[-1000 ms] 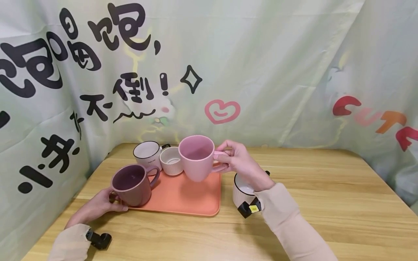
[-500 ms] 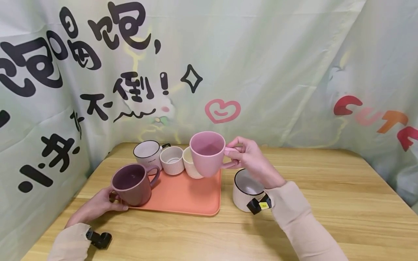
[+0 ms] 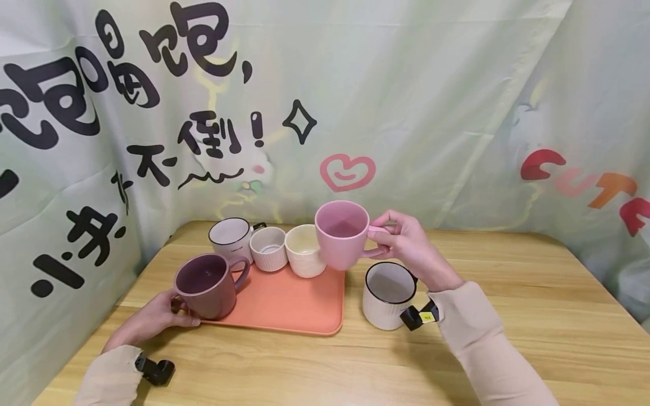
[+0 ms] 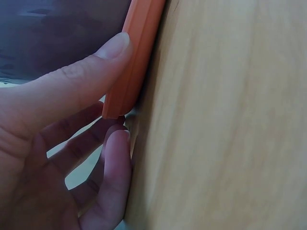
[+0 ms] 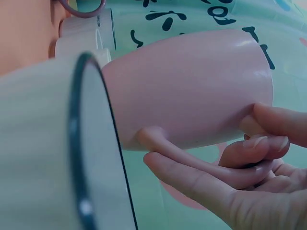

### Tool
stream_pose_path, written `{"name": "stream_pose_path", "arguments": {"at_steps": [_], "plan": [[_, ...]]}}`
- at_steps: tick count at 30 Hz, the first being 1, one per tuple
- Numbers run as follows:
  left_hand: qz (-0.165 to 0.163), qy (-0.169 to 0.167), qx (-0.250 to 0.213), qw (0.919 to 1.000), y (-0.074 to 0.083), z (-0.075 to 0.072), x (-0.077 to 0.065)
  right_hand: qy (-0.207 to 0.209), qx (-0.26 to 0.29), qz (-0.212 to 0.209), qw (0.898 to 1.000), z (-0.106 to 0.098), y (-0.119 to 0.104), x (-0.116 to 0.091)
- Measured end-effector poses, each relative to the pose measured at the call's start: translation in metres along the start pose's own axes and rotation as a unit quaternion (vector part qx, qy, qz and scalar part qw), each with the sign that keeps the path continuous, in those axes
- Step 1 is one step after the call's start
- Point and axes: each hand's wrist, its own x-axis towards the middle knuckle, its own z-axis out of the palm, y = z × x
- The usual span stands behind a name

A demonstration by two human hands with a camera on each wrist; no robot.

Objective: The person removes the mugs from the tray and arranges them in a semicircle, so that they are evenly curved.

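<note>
My right hand [image 3: 406, 245] holds a pink mug [image 3: 342, 245] by its handle, raised over the back right corner of an orange tray [image 3: 284, 307]. In the right wrist view, fingers and thumb pinch the handle of this pink mug [image 5: 187, 91]. At the tray's front left corner is my left hand [image 3: 154, 318]. The left wrist view shows its thumb on top of the tray rim [image 4: 136, 62] and its fingers curled beneath. Right beside that hand, a dark purple mug [image 3: 210, 299] stands upright on the tray, handles on both sides.
Along the tray's back stand a white black-rimmed mug [image 3: 228, 242], a small ribbed white cup [image 3: 269, 258] and a cream cup [image 3: 303, 260], partly behind the pink mug. Another black-rimmed mug [image 3: 383, 307] stands on the wooden table [image 3: 533, 316], right of the tray. A printed curtain [image 3: 406, 113] hangs behind.
My right hand has carried the pink mug to the right and slightly up, uncovering the cream cup and more of the black-rimmed mug on the table. My left hand stays at the tray corner.
</note>
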Motion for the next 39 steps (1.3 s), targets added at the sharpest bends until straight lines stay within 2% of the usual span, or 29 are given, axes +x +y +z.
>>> {"name": "stream_pose_path", "arguments": {"at_steps": [10,23,31,39], "plan": [[0.001,0.003,0.004,1.0,-0.001,0.002,0.004,0.019,-0.011,-0.004,1.0,-0.019,0.002,-0.008],[-0.004,0.003,-0.014,0.9999,-0.003,0.004,0.003,0.045,-0.012,0.009,0.999,-0.036,0.013,-0.011],[0.026,0.001,-0.002,0.9997,-0.004,0.002,0.002,0.051,-0.017,0.017,0.998,-0.044,0.018,-0.011],[0.028,-0.003,-0.007,0.9996,-0.004,0.001,0.001,0.057,-0.013,0.017,0.998,-0.053,0.023,-0.01]]}}
